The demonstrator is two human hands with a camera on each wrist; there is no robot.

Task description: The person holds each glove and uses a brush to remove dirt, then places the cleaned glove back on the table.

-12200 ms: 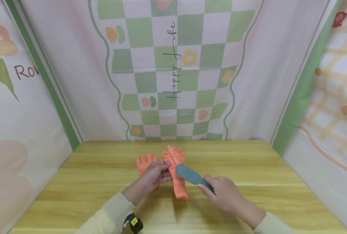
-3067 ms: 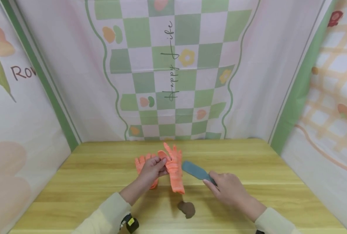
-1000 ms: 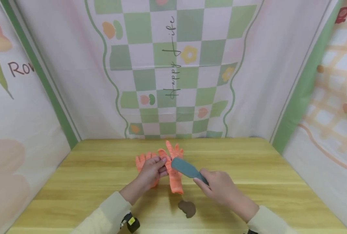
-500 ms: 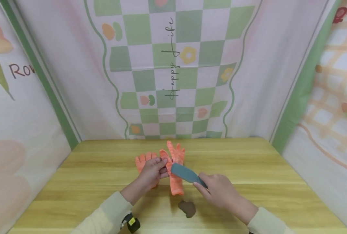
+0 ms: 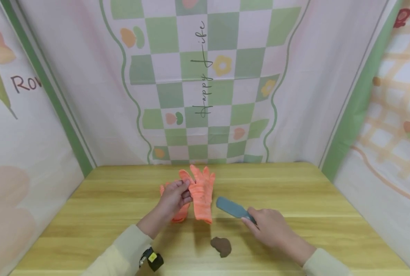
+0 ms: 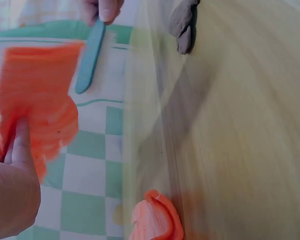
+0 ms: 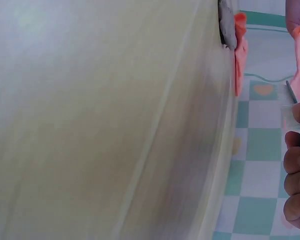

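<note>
My left hand [image 5: 173, 199] pinches an orange knit glove [image 5: 201, 195] near its thumb side and holds it raised, fingers up and cuff down. A second orange glove [image 5: 181, 214] lies on the table behind that hand, partly hidden by it. My right hand [image 5: 271, 227] grips the handle of a flat blue-grey tool [image 5: 233, 207], whose blade points at the held glove with a gap between them. In the left wrist view the held glove [image 6: 37, 95] looks blurred beside the tool [image 6: 91, 57]. A brown lump [image 5: 222, 246] lies on the table below the glove.
The wooden table [image 5: 294, 191] meets a checkered cloth backdrop [image 5: 222, 96] at its far edge. Printed cloth hangs at both sides. A black device with a yellow mark [image 5: 153, 259] is strapped at the left wrist.
The blade has come off the glove and moved right with my right hand. My left hand has shifted the glove left and slightly up. Earlier, the brown lump came into view on the table.
</note>
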